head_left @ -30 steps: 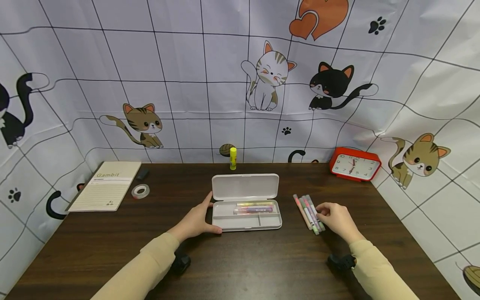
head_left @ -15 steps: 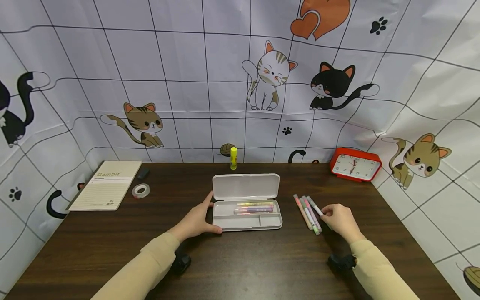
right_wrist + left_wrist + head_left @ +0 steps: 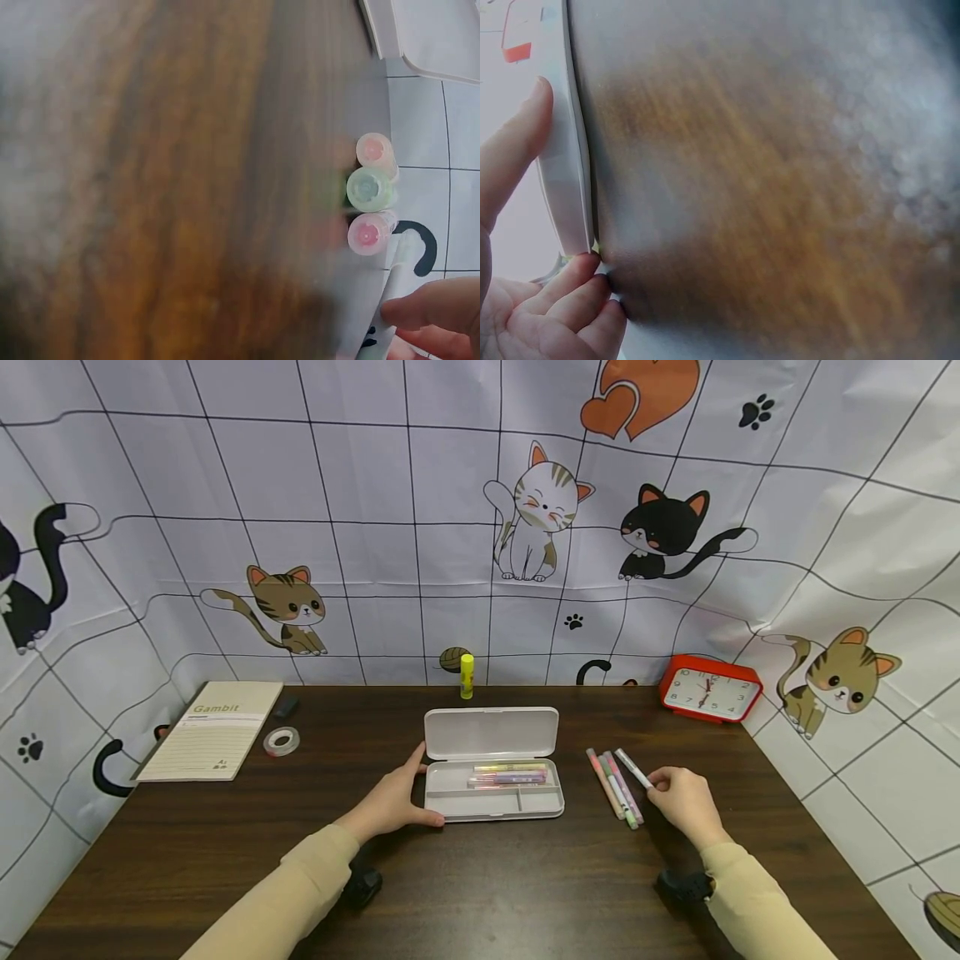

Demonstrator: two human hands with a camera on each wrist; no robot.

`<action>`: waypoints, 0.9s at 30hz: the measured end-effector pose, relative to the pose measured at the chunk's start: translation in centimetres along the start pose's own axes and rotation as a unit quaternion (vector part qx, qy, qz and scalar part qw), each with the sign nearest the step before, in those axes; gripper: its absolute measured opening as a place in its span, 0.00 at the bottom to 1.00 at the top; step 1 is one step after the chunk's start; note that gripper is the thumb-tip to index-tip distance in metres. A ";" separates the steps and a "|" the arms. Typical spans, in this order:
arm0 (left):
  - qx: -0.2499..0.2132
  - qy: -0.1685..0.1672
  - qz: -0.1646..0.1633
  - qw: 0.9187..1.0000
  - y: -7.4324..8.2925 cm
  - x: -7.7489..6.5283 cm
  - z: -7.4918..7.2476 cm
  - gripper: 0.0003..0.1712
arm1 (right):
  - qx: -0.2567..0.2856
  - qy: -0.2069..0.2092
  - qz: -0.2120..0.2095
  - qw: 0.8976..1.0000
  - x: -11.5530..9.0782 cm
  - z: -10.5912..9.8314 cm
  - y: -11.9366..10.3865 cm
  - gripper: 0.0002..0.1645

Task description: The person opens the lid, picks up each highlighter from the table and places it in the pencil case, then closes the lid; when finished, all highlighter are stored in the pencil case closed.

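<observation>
A white pencil case [image 3: 491, 735] lies with its lid raised, and several pens [image 3: 508, 777] lie in its back compartment. My left hand [image 3: 390, 802] holds the case by its left end. In the left wrist view the thumb [image 3: 526, 131] presses one side of the case [image 3: 562, 172] while the fingers curl at its corner. My right hand [image 3: 681, 800] pinches a pale marker [image 3: 633, 768] between thumb and fingers, its far end pointing away and to the left. Just left of it, three markers [image 3: 615, 789] lie side by side; their round ends face the right wrist view.
On the dark wooden table [image 3: 480, 893], a notepad [image 3: 217, 731], a dark eraser [image 3: 285, 707] and a tape roll [image 3: 281, 742] lie at left. A yellow glue stick [image 3: 467, 677] stands behind the case. At the back right is a red alarm clock [image 3: 711, 687].
My right hand has drawn the pale marker away from the other markers, slightly to the right, opening a gap between them. My left hand and the pencil case have stayed in place.
</observation>
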State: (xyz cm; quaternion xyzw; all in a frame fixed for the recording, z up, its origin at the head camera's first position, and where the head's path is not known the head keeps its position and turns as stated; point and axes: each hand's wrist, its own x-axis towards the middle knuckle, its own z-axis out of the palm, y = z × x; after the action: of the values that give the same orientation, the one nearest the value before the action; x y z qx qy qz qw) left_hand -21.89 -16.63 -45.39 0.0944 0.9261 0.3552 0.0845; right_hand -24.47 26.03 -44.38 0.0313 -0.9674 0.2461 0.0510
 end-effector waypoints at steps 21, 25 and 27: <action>0.010 0.002 0.009 1.000 -0.1 0.0 0.1 0.72 | 0.006 0.012 -0.050 0.999 -0.1 0.3 -2.5 0.07; 0.011 0.002 0.008 1.000 0.0 -0.1 0.1 0.72 | 0.006 0.000 -0.060 0.998 -0.1 0.5 -3.4 0.08; 0.012 0.002 0.010 1.000 0.0 -0.1 0.1 0.72 | 0.008 -0.002 -0.064 0.998 -0.1 0.7 -3.8 0.09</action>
State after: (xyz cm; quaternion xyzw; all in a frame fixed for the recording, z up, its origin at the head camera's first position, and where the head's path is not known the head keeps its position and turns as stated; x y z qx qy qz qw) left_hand -21.83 -16.61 -45.42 0.1034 0.9296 0.3450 0.0779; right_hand -24.08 22.40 -43.19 0.0939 -0.9614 0.2504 0.0645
